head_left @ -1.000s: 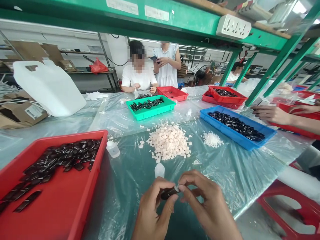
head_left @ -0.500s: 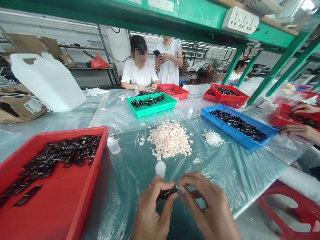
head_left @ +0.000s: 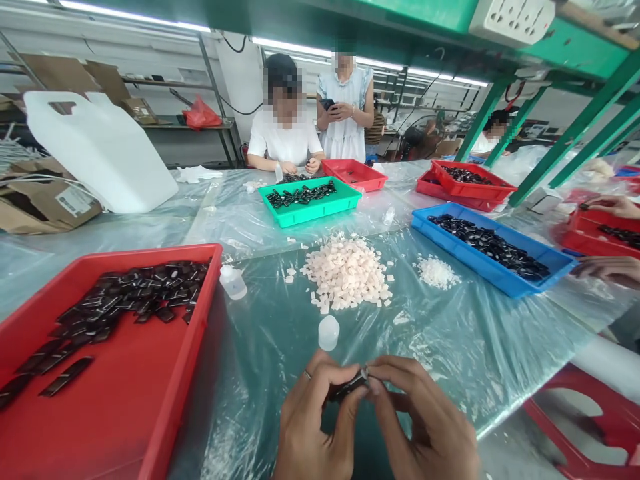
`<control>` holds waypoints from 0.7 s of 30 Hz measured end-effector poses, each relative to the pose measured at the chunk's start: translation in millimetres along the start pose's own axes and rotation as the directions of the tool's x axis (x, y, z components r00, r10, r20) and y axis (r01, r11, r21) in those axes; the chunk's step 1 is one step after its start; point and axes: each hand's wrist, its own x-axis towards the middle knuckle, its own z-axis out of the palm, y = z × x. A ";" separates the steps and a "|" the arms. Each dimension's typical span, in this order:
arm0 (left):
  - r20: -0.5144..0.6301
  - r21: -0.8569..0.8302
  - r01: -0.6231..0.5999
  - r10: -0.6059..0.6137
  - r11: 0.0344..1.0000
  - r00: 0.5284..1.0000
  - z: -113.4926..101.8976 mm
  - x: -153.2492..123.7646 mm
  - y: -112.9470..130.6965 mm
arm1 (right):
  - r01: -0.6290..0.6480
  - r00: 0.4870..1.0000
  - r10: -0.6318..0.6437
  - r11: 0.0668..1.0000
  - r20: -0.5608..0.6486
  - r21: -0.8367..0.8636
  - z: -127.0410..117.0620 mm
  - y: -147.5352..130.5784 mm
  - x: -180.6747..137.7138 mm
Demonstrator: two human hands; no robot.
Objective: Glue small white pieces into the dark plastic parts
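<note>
My left hand (head_left: 320,413) grips a small, glossy black plastic piece (head_left: 351,385) between thumb and index finger, low in the middle of the view. At that piece's upper right end, the thumb and index finger of my right hand (head_left: 425,413) are pinched on a small pale piece (head_left: 365,375), mostly hidden by the fingertips. Just beyond my hands stands a translucent white bottle (head_left: 329,333). Farther back lies a heap of small cream-coloured pads (head_left: 347,273), with a smaller pile of white bits (head_left: 437,273) to its right.
On the left a red tray (head_left: 175,373) holds many black pieces, with a small squeeze bottle (head_left: 233,283) beside it. Green (head_left: 317,214) and blue (head_left: 520,285) trays of black pieces stand farther off. Co-workers' hands (head_left: 610,268) are at the right edge. A green shelf frame (head_left: 400,47) crosses overhead.
The view has shifted slightly, so the table things appear a little to the right. Both hands keep their pinch on the pieces, with scarcely any other movement.
</note>
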 end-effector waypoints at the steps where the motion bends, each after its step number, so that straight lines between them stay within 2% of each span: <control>1: 0.001 0.004 -0.007 0.007 1.000 1.000 -0.3 -0.1 -0.4 | 0.010 1.000 -0.010 1.000 -0.002 -0.014 0.9 0.0 -1.0; 5: -0.001 0.023 -0.027 0.027 0.999 1.000 -1.4 -0.6 -2.3 | 0.050 0.999 -0.050 0.999 -0.010 -0.016 4.3 2.0 -3.6; 9: -0.028 0.049 -0.048 0.050 0.998 0.998 -1.8 -0.9 -4.6 | 0.031 0.999 -0.031 0.999 0.025 0.021 7.3 2.0 -4.2; 14: -0.051 0.074 -0.071 0.075 0.995 0.996 -4.7 2.7 -5.9 | -0.007 0.996 -0.007 0.987 0.092 0.158 6.8 3.5 3.5; 16: -0.036 0.075 -0.070 0.073 0.995 0.997 -6.3 4.6 -6.1 | -0.041 0.984 -0.004 0.968 0.180 0.249 1.3 9.0 13.2; 18: 0.000 0.074 -0.020 0.020 0.997 1.000 -6.6 4.8 -8.3 | -0.142 0.938 0.017 0.930 0.346 0.339 -8.2 16.2 25.4; 21: 0.061 0.075 0.091 -0.095 0.993 0.994 -2.7 1.0 -17.5 | -0.278 0.821 0.041 0.900 0.569 0.336 -26.6 25.5 41.3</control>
